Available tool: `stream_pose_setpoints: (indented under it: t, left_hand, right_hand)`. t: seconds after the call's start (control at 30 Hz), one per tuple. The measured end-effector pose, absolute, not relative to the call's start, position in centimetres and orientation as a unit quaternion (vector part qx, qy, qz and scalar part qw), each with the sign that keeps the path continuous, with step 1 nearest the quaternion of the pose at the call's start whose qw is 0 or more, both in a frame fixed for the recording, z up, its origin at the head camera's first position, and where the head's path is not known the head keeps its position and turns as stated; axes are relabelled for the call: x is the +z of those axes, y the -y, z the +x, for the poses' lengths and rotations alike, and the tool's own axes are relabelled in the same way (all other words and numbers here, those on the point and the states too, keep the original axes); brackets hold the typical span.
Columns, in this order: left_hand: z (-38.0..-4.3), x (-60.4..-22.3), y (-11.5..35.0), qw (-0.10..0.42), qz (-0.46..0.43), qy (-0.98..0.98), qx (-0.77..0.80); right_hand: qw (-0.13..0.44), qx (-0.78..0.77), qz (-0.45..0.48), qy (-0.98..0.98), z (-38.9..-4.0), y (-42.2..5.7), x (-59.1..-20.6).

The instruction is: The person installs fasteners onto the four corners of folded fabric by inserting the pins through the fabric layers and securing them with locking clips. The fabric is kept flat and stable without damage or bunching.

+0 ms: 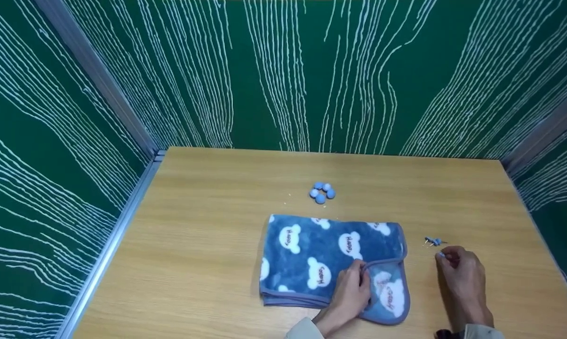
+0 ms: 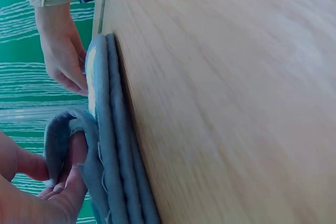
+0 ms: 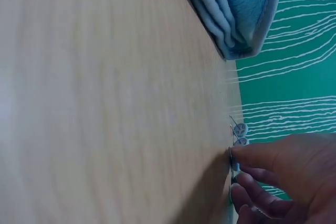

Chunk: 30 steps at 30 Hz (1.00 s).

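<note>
A folded blue fleece blanket (image 1: 307, 254) with white bear-head patches lies on the wooden table. My left hand (image 1: 351, 289) pinches the edge of its turned-back flap, thumb and fingers on either side of the fabric in the left wrist view, where the folded layers (image 2: 123, 145) show from the side. To the right of the blanket, my right hand (image 1: 464, 275) is low over the table, a small blue-headed pin (image 3: 234, 164) pinched between thumb and fingers. Just beyond its fingertips lie several similar blue-headed pins (image 1: 435, 241) with thin metal shafts.
Several small blue balls (image 1: 320, 198) form a ring on the table (image 1: 208, 226) behind the blanket. Tiny pale crumbs are scattered near them. Green walls (image 1: 274, 75) with white wavy lines enclose the back and sides, with metal rails (image 1: 107, 245) along the corners.
</note>
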<state>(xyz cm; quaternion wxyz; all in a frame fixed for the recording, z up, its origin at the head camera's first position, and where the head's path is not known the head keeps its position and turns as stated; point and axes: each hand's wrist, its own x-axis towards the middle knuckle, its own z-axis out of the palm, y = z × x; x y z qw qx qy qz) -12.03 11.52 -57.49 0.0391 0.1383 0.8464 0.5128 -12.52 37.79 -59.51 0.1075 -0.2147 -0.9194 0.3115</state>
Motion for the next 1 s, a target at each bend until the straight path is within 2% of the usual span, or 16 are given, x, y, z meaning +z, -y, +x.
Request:
stream_pose_setpoints:
  t: [0.17, 0.3, 0.67, 0.9, 1.0]
  left_hand:
    - [-12.1, -57.6, -11.5, 0.044, 0.14, -0.834, 0.532]
    - [-12.1, -57.7, -11.6, 0.043, 0.138, -0.832, 0.536]
    - [-11.9, -57.6, -11.6, 0.085, 0.115, -0.804, 0.578]
    - [-11.9, -57.7, -11.5, 0.046, 0.127, -0.824, 0.55]
    - [-12.0, -57.7, -11.5, 0.05, 0.128, -0.823, 0.551]
  right_hand:
    - [0.124, 0.311, -0.192, 0.922, -12.3, -38.0, -59.6]
    - [0.115, 0.304, -0.196, 0.925, -12.2, -38.0, -59.6]
    - [0.116, 0.303, -0.227, 0.919, -12.1, -37.8, -59.7]
    - [0.117, 0.324, -0.224, 0.912, -11.4, -37.5, -59.3]
    - [0.128, 0.332, -0.208, 0.911, -11.1, -37.4, -58.9]
